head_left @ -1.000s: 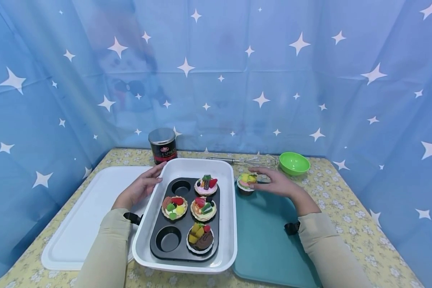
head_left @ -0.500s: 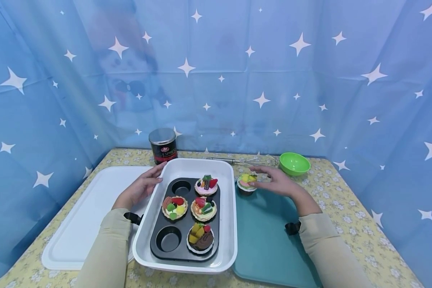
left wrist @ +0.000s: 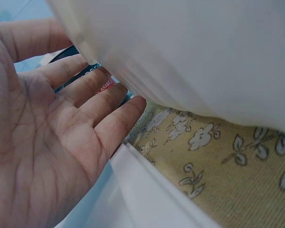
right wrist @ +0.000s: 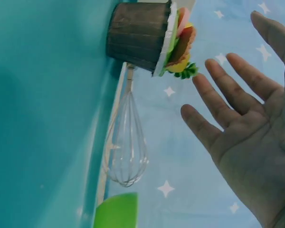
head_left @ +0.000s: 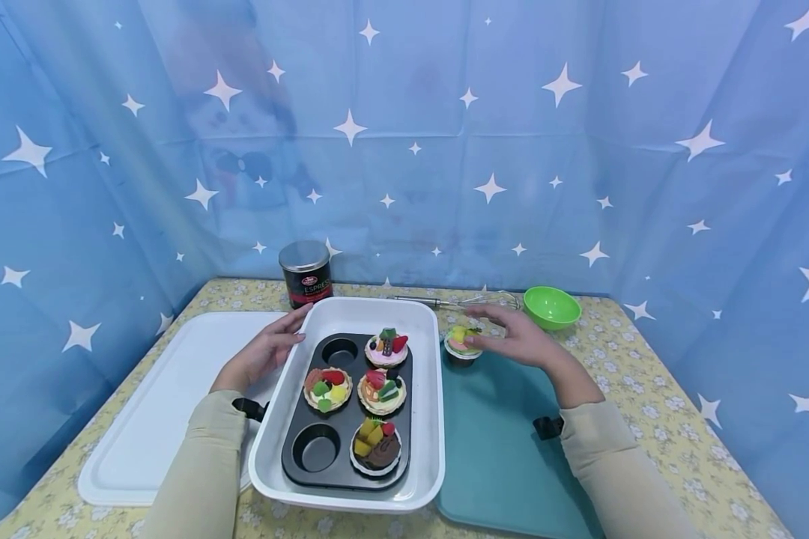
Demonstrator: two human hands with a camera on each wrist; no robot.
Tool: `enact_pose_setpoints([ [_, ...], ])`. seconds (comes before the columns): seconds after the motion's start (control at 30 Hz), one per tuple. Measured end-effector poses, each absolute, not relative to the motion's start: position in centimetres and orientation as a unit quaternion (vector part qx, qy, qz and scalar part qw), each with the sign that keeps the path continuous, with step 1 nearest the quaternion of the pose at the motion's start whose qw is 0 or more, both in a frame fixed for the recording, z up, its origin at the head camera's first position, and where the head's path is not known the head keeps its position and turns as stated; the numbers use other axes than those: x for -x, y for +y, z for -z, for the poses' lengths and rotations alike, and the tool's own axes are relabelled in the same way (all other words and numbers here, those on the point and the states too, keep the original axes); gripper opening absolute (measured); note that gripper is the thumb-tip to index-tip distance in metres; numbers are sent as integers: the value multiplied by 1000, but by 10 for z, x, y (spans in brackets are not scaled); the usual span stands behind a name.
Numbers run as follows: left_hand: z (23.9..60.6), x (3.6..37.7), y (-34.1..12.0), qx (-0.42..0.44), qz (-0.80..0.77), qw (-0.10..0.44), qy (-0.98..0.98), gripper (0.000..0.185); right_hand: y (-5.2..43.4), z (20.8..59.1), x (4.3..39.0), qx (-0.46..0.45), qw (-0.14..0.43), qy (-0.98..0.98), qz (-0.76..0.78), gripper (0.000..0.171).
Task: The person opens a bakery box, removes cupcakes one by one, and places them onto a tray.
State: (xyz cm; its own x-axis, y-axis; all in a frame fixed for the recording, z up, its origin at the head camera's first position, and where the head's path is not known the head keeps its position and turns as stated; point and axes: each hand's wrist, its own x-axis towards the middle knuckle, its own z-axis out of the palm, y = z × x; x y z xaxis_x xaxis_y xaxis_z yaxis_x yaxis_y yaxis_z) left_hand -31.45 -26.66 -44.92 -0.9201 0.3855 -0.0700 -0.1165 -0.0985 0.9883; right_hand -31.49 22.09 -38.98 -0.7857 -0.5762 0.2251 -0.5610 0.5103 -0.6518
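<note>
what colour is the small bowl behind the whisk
Bright green bowl, clearest in the head view.

Head view overlooks the table [head_left: 620,359]; wrist views sit close beside hands.

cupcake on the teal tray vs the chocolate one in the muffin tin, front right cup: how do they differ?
The cupcake on the teal tray stands alone outside the white dish; the chocolate cupcake sits in a cup of the muffin tin. The tray one has a brown ribbed base showing and pale topping; the tin one has dark swirled frosting and its base is sunk. The right hand hovers open by the tray one; none is near the other. Both carry colourful toppings.
</note>
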Motion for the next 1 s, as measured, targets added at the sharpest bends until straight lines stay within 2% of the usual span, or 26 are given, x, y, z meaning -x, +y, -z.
enact_pose_setpoints([
  [0.33,449,313,-267,-113,-734,168,648,68,203,374,301,336,-13,876,346,54],
  [0.53,448,314,-268,-115,-730,166,653,69,182,369,297,393,-36,860,324,52],
  [0.8,450,315,-269,-119,-729,167,653,68,143,362,302,436,-4,866,246,56],
  [1.0,452,316,-268,-113,-728,171,654,68,114,368,308,437,57,873,209,60],
])
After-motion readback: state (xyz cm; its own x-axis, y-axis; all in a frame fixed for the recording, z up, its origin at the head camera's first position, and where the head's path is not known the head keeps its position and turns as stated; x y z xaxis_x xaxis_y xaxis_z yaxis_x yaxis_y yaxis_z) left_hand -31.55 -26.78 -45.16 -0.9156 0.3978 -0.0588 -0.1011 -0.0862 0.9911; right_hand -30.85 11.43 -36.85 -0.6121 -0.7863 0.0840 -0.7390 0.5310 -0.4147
